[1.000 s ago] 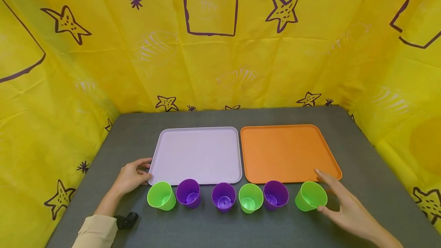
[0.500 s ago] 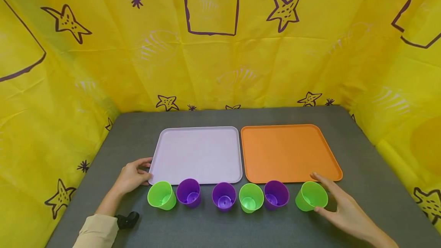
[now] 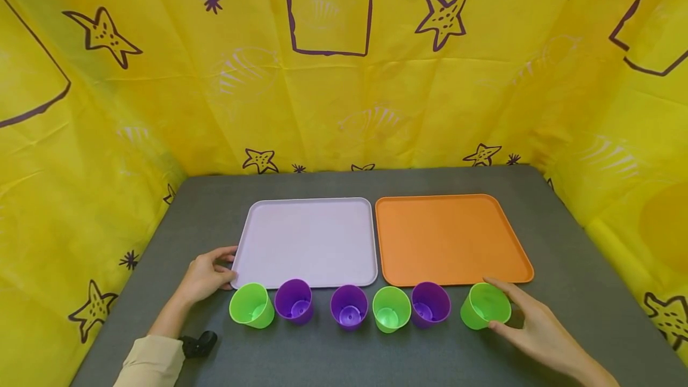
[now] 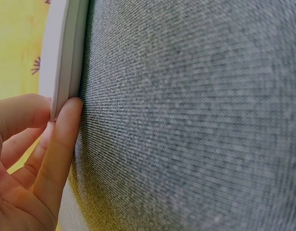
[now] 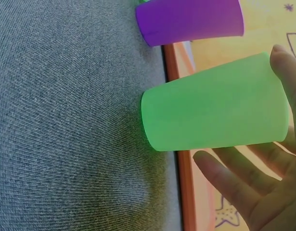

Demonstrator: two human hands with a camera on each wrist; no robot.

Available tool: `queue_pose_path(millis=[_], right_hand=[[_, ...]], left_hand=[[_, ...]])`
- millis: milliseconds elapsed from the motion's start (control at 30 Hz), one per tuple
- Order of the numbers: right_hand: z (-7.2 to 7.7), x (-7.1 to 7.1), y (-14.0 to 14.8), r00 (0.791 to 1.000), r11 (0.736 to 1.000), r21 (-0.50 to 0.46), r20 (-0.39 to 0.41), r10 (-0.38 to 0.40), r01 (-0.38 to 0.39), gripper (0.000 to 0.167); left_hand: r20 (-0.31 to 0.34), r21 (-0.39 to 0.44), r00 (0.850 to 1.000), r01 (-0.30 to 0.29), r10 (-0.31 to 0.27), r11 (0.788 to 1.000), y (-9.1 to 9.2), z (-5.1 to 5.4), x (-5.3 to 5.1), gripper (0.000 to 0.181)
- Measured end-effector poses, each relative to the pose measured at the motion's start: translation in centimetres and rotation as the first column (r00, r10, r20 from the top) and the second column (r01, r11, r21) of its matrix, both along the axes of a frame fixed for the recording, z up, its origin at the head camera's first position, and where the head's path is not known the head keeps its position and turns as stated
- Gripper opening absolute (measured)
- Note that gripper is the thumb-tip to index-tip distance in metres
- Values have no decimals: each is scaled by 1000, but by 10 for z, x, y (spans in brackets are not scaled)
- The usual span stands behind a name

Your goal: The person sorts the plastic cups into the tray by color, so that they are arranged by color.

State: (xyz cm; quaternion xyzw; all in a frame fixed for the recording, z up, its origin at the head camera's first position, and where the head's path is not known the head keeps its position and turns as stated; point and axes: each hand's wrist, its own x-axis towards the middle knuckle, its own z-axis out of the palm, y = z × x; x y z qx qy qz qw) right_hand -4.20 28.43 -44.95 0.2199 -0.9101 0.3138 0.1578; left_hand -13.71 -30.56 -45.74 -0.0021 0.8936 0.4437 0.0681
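My left hand (image 3: pixel 206 276) pinches the near-left corner of a lilac tray (image 3: pixel 306 243); in the left wrist view the thumb and a finger lie on either side of the tray's rim (image 4: pixel 66 72). On the right, my right hand (image 3: pixel 537 330) is spread around the rightmost green cup (image 3: pixel 478 310). In the right wrist view the thumb is at the rim of this green cup (image 5: pixel 215 108), and the nearly straight fingers (image 5: pixel 229 180) lie along its other side with a small gap. The cup stands upright on the table.
An orange tray (image 3: pixel 451 237) lies right of the lilac one. Along their near edges stand more cups: green (image 3: pixel 252 306), purple (image 3: pixel 294 302), purple (image 3: pixel 350 308), green (image 3: pixel 392 310) and purple (image 3: pixel 430 305). Yellow patterned cloth (image 3: pixel 333 106) walls the grey table (image 3: pixel 322 357).
My right hand has moved slightly left, bringing its thumb and fingers closer around the green cup. The left hand, trays and cups stay in place.
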Motion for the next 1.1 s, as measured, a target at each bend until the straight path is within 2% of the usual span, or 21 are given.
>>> queue_pose_path(millis=[267, 467, 733, 1100], right_hand=[[6, -4, 2, 1000, 1000, -18, 8, -7, 7, 76], [15, -13, 4, 1000, 1000, -29, 22, -1, 2, 73], [35, -31, -2, 999, 999, -14, -11, 33, -33, 75], [55, -63, -17, 993, 993, 26, 44, 114, -115, 68]], left_hand=[[-6, 7, 1000, 0, 1, 1000, -1, -1, 1, 56], [-5, 7, 1000, -3, 3, 1000, 0, 0, 0, 56], [-4, -3, 1000, -7, 7, 1000, 0, 0, 0, 56], [-7, 3, 1000, 2, -2, 1000, -1, -1, 0, 56]])
